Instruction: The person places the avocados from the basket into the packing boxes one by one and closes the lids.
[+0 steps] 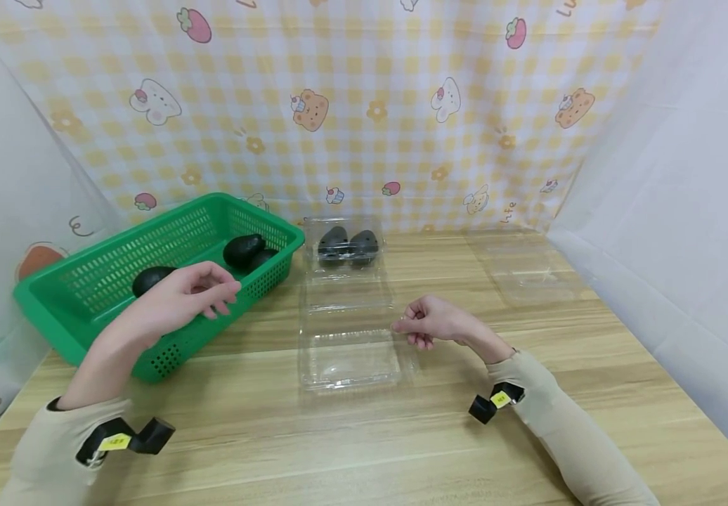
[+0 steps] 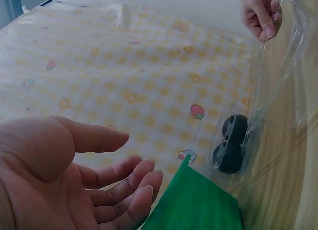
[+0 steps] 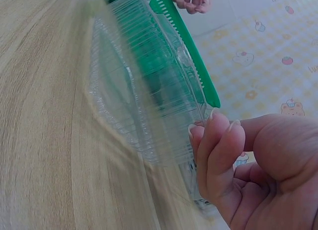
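Observation:
My right hand point(image 1: 433, 322) pinches the edge of an open clear plastic clamshell box point(image 1: 351, 362) on the table; in the right wrist view fingertips and thumb meet at the rim of the clear box point(image 3: 164, 91). My left hand point(image 1: 190, 292) hovers over the near side of a green basket point(image 1: 143, 253), fingers loosely bent and holding nothing; the left wrist view shows its palm point(image 2: 44, 160). Dark avocados lie in the basket, one point(image 1: 244, 251) at its right end and another point(image 1: 151, 280) partly behind the left hand.
Behind the open box, another clear box holds two avocados point(image 1: 364, 247) near the curtain point(image 1: 377, 140). Further clear plastic packaging point(image 1: 522, 267) lies at the back right of the wooden table point(image 1: 364, 450). White cloth hangs at both sides.

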Available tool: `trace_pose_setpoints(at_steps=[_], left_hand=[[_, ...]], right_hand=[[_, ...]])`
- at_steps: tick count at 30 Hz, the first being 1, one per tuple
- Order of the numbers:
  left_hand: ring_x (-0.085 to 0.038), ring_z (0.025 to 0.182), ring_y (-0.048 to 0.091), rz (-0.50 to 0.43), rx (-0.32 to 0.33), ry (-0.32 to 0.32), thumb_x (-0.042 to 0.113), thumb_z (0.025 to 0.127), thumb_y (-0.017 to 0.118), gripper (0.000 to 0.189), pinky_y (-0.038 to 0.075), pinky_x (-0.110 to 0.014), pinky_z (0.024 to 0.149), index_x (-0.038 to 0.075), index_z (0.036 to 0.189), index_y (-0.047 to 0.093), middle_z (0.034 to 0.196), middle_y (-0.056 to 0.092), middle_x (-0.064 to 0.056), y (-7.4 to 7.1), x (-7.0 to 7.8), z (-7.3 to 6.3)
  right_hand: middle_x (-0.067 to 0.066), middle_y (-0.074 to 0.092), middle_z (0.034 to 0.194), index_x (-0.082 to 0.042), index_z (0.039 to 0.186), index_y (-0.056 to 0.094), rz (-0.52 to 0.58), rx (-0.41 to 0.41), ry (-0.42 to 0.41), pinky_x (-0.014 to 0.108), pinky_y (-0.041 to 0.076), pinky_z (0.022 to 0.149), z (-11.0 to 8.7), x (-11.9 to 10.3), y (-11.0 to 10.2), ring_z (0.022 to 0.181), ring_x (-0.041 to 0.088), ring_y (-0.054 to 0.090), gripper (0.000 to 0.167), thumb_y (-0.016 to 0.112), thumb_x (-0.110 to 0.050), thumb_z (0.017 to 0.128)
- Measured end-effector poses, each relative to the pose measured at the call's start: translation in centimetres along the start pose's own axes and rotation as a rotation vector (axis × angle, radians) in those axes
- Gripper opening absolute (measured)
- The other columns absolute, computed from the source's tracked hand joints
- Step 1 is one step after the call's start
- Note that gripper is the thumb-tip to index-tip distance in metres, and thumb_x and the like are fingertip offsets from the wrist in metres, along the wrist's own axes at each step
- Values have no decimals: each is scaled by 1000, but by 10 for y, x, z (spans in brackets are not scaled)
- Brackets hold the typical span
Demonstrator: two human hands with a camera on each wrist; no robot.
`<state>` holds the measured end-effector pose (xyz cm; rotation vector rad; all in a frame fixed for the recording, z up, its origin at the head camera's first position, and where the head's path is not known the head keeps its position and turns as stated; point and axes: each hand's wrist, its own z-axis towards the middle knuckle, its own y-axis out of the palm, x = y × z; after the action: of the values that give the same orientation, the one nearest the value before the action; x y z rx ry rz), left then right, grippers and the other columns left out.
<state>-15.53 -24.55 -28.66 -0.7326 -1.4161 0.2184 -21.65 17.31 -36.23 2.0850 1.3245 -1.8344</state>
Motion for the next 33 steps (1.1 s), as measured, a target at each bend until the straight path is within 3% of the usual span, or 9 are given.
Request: trace_pose_setpoints(at_steps=[19,28,33], left_hand=[[-14,93,57,168,32,-77,33,108,49,38,52,-25,78,0,126,56,112,59,-12,-39,-22,-9],[-12,94,60,265,-33,-101,31,107,53,35,51,-29,78,3,127,59,115,64,-6,-51,-31,-15],[-19,103,59,323,-62,-105,29,106,55,35,51,-32,81,1,126,61,118,64,-8,-56,-38,-19]], right_hand=[[4,63,65,-4,79,59,13,-3,-9,23,47,48,0,-1,0,51,10,56,29,67,-24,99],[4,63,65,-3,80,59,14,-2,-14,24,47,48,0,-1,0,50,10,56,30,67,-24,99],[4,63,65,-3,80,59,11,-2,-9,24,47,49,0,-2,0,50,10,56,29,67,-24,99]])
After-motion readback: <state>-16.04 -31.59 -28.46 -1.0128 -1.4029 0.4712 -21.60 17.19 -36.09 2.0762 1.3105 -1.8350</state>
